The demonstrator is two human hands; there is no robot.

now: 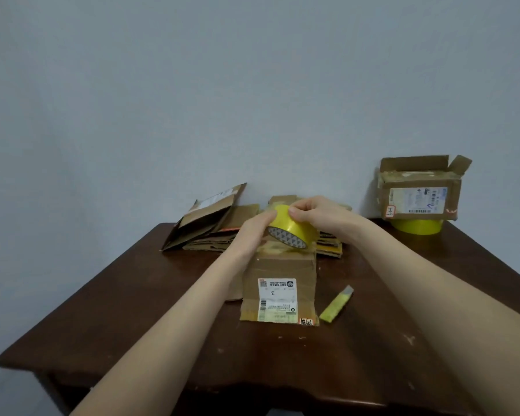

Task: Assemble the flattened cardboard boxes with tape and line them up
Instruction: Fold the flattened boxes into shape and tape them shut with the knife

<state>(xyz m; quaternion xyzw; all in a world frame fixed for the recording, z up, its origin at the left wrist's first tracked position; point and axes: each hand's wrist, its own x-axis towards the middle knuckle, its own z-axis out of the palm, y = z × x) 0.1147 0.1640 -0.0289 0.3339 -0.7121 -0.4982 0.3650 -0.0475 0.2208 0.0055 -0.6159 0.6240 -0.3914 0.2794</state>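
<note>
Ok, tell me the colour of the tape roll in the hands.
The tape roll is yellow, with a grey-triangle core; head view.

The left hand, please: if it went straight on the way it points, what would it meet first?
The left hand grips the yellow tape roll, so that comes first; beyond it, probably the flattened cardboard stack behind, though depth is unclear.

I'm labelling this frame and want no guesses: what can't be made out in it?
Head view only.
- Loose end of the tape roll: covered by fingertips of the right hand; the left hand holds the roll.
- Print on the label of the front box: too small, blurred.
- Second tape roll: mostly hidden under the assembled box.
- Flattened boxes: count hidden behind both hands.
</note>
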